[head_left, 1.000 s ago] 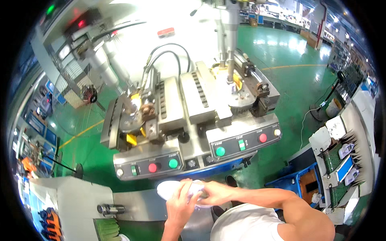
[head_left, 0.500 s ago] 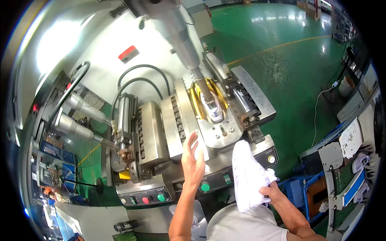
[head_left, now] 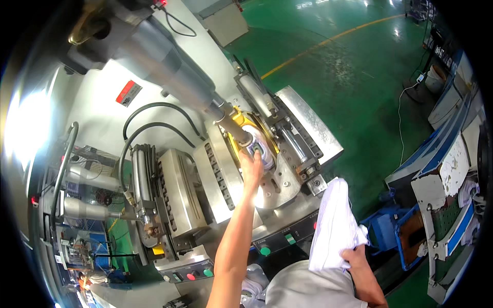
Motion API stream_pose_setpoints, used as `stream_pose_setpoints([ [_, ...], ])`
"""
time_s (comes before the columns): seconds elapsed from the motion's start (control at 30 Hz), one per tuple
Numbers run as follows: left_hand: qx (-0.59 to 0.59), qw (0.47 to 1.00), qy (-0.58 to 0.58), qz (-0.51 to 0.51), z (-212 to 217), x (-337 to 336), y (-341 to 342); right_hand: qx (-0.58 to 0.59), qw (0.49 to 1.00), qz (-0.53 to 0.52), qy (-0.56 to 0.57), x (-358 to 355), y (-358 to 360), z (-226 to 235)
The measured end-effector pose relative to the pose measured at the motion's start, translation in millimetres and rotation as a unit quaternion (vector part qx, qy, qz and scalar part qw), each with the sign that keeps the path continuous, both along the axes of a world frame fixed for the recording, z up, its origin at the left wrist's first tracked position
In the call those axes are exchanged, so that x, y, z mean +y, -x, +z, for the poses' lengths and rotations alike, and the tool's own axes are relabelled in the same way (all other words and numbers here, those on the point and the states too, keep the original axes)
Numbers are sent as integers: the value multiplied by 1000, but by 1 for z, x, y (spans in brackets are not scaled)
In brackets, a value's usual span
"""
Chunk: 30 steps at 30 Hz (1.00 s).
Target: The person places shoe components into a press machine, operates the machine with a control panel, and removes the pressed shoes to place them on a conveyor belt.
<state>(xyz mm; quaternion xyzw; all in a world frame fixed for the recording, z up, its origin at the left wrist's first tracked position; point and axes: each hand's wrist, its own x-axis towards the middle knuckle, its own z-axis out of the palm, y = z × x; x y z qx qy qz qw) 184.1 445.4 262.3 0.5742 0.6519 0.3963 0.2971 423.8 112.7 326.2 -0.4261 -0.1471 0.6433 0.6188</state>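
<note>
My left hand point(head_left: 251, 168) reaches forward over the machine, its fingers stretched out and apart at the side of a white and lilac shoe point(head_left: 267, 158). That shoe sits in the press between yellow pads point(head_left: 241, 119), and a metal press rod point(head_left: 233, 128) comes down onto it. Whether my fingertips touch it, I cannot tell. Close to my body on the right, my right hand point(head_left: 355, 255) is closed on another white-lilac shoe point(head_left: 334, 223), held with its toe pointing away from me.
A second press station point(head_left: 179, 190) stands left of the loaded one. Along the machine's front runs a control panel point(head_left: 287, 238) with coloured buttons. At the right are a blue bin point(head_left: 382, 233) and a rack point(head_left: 436, 241) with shoes. Green floor point(head_left: 328, 77) lies beyond.
My left hand has moved forward from above the machine's front edge to the shoe in the press. My right hand still holds its shoe. The whole view has shifted and turned somewhat.
</note>
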Motion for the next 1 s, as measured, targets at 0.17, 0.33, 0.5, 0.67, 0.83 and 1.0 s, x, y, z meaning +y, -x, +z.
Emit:
stream_pose_setpoints([
  [0.17, 99, 994, -1, 41, -33, 51, 3, -49, 999, -1, -16, -4, 2, 25],
  [0.33, 107, 993, 55, 14, -22, 69, 17, -122, 992, -5, 20, -8, 4, 8],
  [0.5, -112, 986, 118, 26, 86, 17, 33, -322, 946, 6, -31, 37, 11, 22],
  [0.67, -128, 991, -35, -17, 158, -134, 76, -464, 875, 90, -104, 130, 46, 71],
  [0.83, 25, 996, -70, -53, 151, -325, 172, -332, 907, 256, -47, 329, 118, 27],
  [1.0, -58, 950, 271, 144, 110, -522, 200, -747, 638, 144, -115, 403, 176, -97],
])
